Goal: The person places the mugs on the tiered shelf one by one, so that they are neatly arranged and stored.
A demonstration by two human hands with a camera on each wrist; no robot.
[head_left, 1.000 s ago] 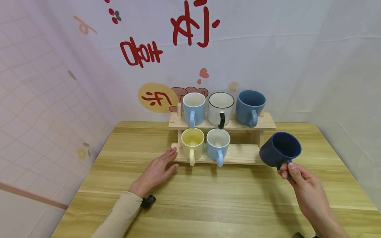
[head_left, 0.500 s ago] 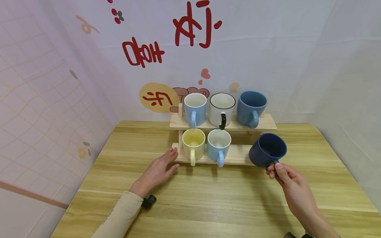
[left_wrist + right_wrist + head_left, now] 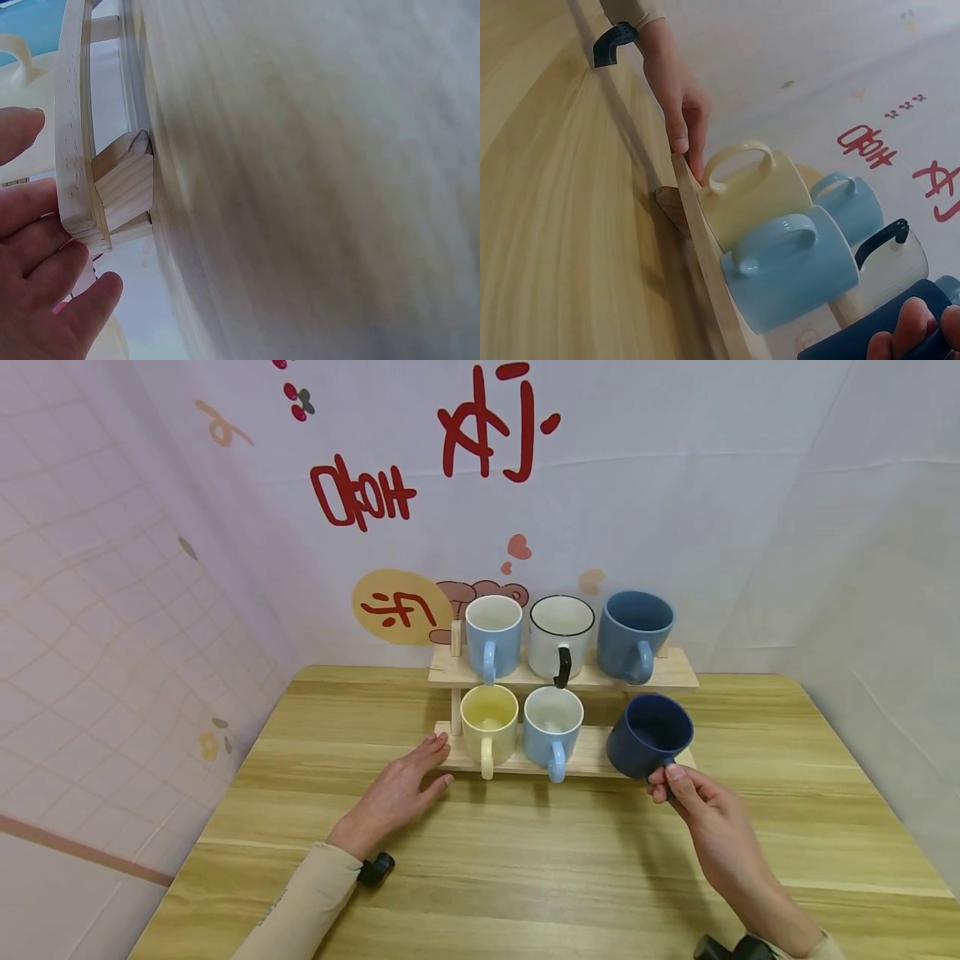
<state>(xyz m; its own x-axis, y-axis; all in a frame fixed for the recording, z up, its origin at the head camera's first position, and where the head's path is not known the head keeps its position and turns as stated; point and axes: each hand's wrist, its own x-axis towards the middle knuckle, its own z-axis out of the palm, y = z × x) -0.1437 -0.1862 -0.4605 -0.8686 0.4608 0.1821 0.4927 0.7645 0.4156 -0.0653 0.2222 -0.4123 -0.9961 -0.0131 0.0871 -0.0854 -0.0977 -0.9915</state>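
My right hand pinches the handle of a dark blue mug, which leans slightly over the right part of the lower shelf. Whether its base touches the board I cannot tell. To its left on that shelf stand a light blue mug and, beyond it, a yellow mug. My left hand rests at the shelf's left end, fingers extended; in the left wrist view the fingers touch the board's end. Thumb and fingers on the blue handle show in the right wrist view's lower corner.
On the upper shelf of the wooden rack stand a light blue mug with white inside, a white mug with black rim and handle and a medium blue mug. The rack stands on a wood-grain table, with printed cloth behind.
My right hand has carried the dark blue mug leftward, from beyond the rack's right end to over the lower shelf. My left hand stays at the shelf's left end.
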